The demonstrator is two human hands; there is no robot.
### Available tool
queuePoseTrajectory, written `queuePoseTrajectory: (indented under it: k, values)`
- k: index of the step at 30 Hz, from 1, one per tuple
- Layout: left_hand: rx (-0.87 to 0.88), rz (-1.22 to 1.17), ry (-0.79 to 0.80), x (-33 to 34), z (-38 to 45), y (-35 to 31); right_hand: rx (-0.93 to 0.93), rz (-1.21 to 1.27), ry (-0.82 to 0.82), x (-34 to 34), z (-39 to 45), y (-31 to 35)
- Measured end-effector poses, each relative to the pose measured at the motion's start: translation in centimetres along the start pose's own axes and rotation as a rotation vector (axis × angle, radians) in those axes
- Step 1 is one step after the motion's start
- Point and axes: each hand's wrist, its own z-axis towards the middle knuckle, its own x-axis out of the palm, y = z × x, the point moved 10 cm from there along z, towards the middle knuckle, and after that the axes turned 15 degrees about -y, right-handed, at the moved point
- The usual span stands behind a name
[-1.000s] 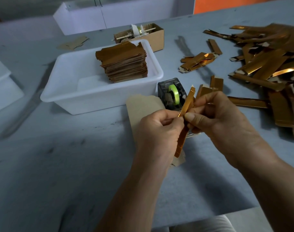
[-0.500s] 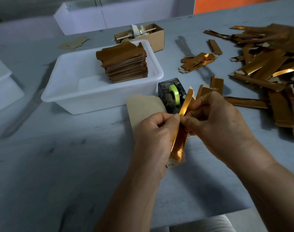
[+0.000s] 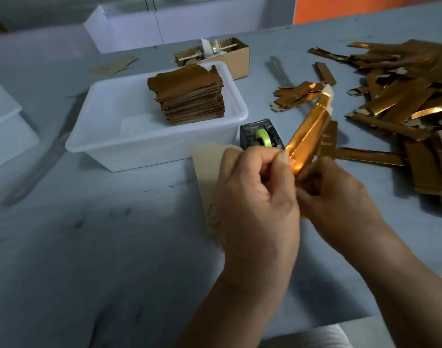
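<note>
Here, one gold strip (image 3: 309, 133) is held off the bench (image 3: 89, 247) between both hands. Its near end is pinched by thumb and forefinger of the left hand (image 3: 255, 197). The right hand (image 3: 340, 194) is curled round the same end from the other side, its fingers partly blurred. Neither hand is open. The strip slants up and away to the right, its pale far tip free in the air. It is seen bent lengthwise into a shallow trough, with light caught along the crease.

Just beyond the hands, a tape dispenser (image 3: 261, 135) with a green roll is set on the bench, partly hidden by the strip. Under and left of the left hand, a flat piece of brown card (image 3: 204, 156) is laid. Farther off to the left a white tub (image 3: 144, 156) is noted, with a stack of gold sheets (image 3: 189, 96) inside it. To the right of the right hand a loose heap of strips (image 3: 403, 109) is spread, apart from the held one.

Step judged: folding of the strip along its length, probably into a narrow sleeve, not yet closed. Next move, as judged: the long edges are to be brought together and pressed flat, with care that the crease is not crushed. Tape may then be wanted from the dispenser, for which one hand must be freed.
</note>
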Motion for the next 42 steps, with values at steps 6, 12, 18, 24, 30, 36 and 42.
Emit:
queuePoseTrajectory:
  k: [6,12,18,24,30,36,42]
  values:
    - [-0.373,-0.112,0.077,0.5,-0.3,4.3,0.252,0.527,0.163,0.4,-0.6,-0.3]
    - [-0.533,-0.121,0.149,0.7,-1.5,5.7,0.301,0.648,0.269,3.0,-1.4,0.6]
    - [-0.661,-0.143,0.252,0.7,-1.9,7.1,0.297,0.564,0.272,3.2,-1.0,0.0]
    - [-0.738,-0.139,0.345,1.6,-1.4,8.0,0.227,0.377,0.305,3.0,-0.2,0.6]
    - [-0.142,0.407,0.149,-2.2,3.5,6.6,0.063,0.185,0.038,-1.3,4.9,0.4]
    - [-0.391,0.603,0.283,-2.9,3.2,12.1,0.018,-0.342,-0.102,-1.2,10.9,-3.0]
    - [-0.766,0.237,0.214,-3.2,2.4,15.2,-0.257,-0.366,-0.251,-1.6,8.5,-0.3]
